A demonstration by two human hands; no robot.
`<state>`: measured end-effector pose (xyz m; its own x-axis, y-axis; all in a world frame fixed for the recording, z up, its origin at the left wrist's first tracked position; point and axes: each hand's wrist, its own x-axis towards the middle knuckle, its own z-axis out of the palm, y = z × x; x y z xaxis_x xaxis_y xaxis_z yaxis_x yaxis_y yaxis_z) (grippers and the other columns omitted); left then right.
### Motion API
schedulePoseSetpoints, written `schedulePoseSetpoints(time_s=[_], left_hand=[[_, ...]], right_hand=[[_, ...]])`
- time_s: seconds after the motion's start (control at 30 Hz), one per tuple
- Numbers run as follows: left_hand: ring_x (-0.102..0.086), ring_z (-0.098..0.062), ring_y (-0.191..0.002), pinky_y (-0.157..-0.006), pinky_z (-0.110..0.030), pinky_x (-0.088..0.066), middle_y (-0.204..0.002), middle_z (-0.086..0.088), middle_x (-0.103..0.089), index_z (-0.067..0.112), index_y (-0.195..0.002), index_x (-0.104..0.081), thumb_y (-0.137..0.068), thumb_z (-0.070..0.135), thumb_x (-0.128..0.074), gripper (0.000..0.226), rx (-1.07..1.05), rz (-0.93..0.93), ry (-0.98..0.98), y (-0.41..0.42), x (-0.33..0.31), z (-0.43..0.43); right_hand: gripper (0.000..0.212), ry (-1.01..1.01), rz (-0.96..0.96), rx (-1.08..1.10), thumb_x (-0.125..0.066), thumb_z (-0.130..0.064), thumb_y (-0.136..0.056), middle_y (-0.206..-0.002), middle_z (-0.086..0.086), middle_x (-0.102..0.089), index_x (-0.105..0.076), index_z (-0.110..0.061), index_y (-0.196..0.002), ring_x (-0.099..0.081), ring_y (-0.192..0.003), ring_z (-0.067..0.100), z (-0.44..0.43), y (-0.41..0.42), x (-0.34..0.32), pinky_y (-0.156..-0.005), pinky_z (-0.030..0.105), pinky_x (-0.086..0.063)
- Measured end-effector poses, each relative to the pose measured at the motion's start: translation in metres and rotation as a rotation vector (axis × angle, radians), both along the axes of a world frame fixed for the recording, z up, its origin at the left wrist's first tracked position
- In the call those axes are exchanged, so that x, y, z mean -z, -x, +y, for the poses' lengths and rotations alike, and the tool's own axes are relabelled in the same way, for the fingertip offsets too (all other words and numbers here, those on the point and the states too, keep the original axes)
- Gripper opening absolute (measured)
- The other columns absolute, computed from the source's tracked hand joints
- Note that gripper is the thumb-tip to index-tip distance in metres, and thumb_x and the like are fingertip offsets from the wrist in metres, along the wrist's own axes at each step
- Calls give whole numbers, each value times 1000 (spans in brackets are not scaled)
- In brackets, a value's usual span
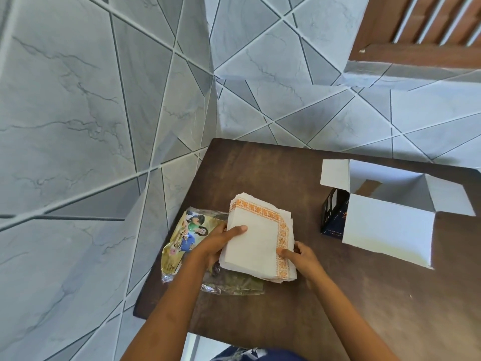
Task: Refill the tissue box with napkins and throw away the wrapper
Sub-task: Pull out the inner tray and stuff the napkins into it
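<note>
We've got the stack of napkins (256, 237) out of its packaging, white with an orange patterned border along two edges, sheets slightly fanned, lying over the near-left part of the dark table. Under its left side we see the wrapper (182, 241), crinkled clear plastic with a colourful cartoon print, flattened and partly covered by the stack. Over to the right sits the tissue box (385, 212), dark blue outside, white inside, its flaps spread wide open, apart from the napkins.
</note>
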<state>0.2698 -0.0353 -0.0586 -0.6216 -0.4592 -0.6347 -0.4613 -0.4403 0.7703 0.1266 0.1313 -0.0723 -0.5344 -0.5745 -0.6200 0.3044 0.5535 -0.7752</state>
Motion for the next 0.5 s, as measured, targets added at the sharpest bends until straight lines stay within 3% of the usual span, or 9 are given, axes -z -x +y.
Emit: schedulePoseSetpoints(time_s=[0.1, 0.17, 0.27, 0.4, 0.5], left_hand=[[-61, -31, -109, -95, -50, -50, -116, -11, -66, 23, -121, -51, -80, 35, -69, 47, -21, 26, -29, 2, -9, 2], [-61, -31, -108, -92, -49, -52, -116, -11, -65, 23, -124, -50, -80, 32, -69, 48, -1, 33, 7, 5, -20, 2], [-62, -29, -106, -90, -48, -54, -117, -7, -64, 26, -125, -48, -80, 33, -69, 51, 37, 50, 122, 13, -46, 3], [-63, -24, -103, -87, -44, -55, -114, -1, -63, 30, -122, -47, -80, 33, -68, 47, 96, 85, 350, 20, -95, 7], [-65, -24, -101, -85, -42, -55, -114, -1, -66, 30, -119, -51, -74, 36, -73, 51, 114, 160, 417, 18, -134, 8]], right_hand=[[45, 28, -61, -17, -63, -17, -85, -129, 10, -57, -47, -8, -126, -58, -93, 17, 4, 1, -6, -71, 25, -50], [46, 35, -82, -36, -62, -21, -86, -130, 9, -56, -47, -9, -127, -56, -95, 16, 5, 2, -10, -80, 30, -50], [58, 68, -81, -53, -59, -42, -84, -124, 3, -57, -44, -11, -131, -53, -103, 17, 5, 3, -16, -90, 34, -44], [89, 180, -167, -62, -58, -69, -62, -129, 1, -56, -42, -17, -133, -52, -120, 22, -4, 2, -26, -105, 44, -38], [92, 385, -316, -52, -63, -75, -52, -126, 2, -61, -48, -24, -127, -56, -117, 25, -18, 1, -44, -109, 52, -35]])
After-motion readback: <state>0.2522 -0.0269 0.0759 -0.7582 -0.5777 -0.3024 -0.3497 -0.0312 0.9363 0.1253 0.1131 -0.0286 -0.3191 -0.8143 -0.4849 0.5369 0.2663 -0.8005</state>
